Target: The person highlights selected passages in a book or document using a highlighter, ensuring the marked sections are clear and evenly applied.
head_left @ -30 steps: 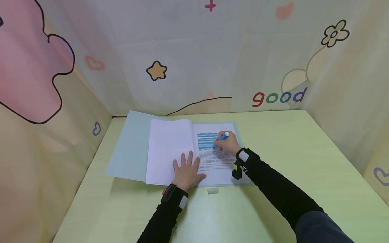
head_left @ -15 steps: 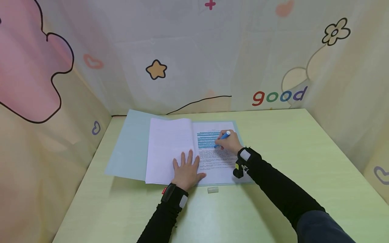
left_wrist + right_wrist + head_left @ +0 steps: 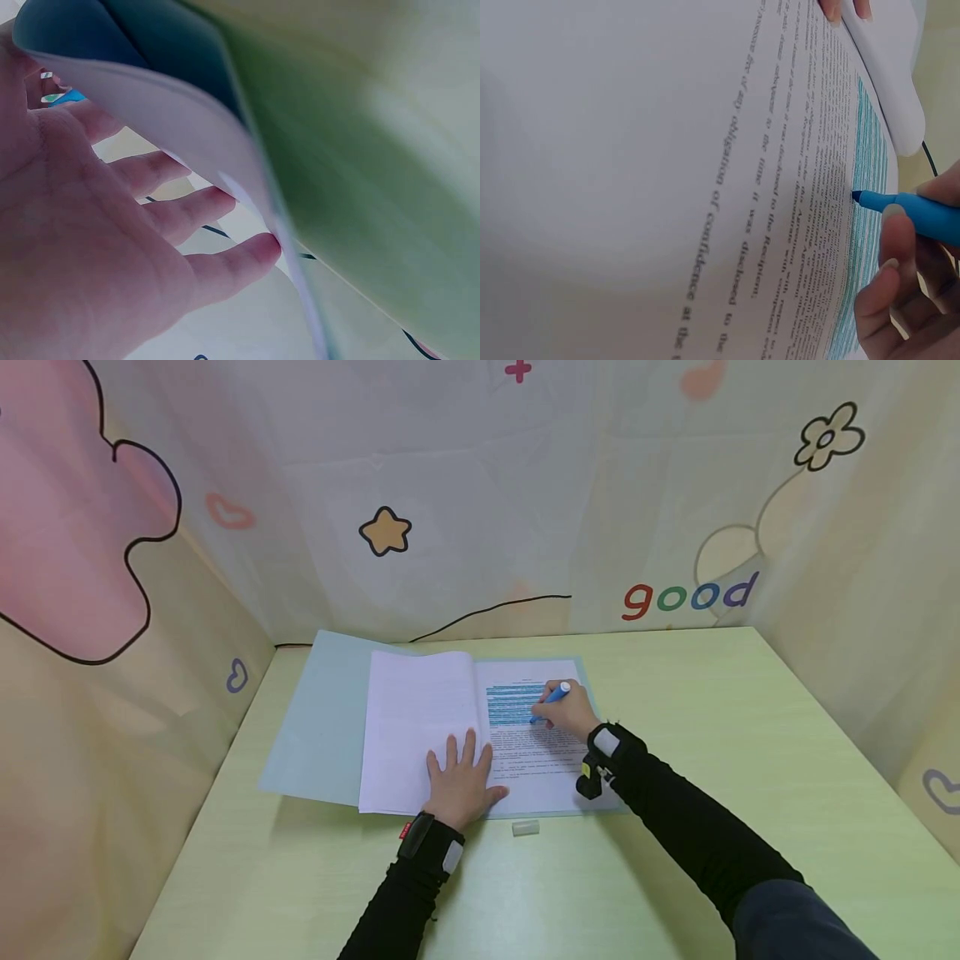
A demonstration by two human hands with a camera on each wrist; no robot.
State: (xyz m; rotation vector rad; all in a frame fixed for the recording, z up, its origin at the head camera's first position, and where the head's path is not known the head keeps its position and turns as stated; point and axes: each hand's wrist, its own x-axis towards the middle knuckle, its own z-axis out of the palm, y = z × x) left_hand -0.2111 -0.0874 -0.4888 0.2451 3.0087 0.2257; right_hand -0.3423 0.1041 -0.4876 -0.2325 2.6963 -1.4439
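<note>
My right hand (image 3: 572, 712) pinches a blue highlighter (image 3: 922, 215) between thumb and fingers. Its dark tip meets the printed page (image 3: 727, 225) at the lower edge of a block of blue-marked lines (image 3: 513, 703). My left hand (image 3: 459, 789) lies spread with straight fingers on the blank left page (image 3: 420, 702), its thumb reaching over to the printed sheet. In the left wrist view the palm (image 3: 82, 225) shows, with fingertips against the pages' curved underside. The stack sits in an opened light-blue folder (image 3: 318, 727).
A small grey-white cap-like piece (image 3: 526, 828) lies on the pale table (image 3: 735, 760) just below the folder's front edge. A patterned curtain (image 3: 480, 510) stands behind the table and along both sides.
My right hand and the highlighter have slid slightly to the right along the marked lines. The left hand keeps its place on the page.
</note>
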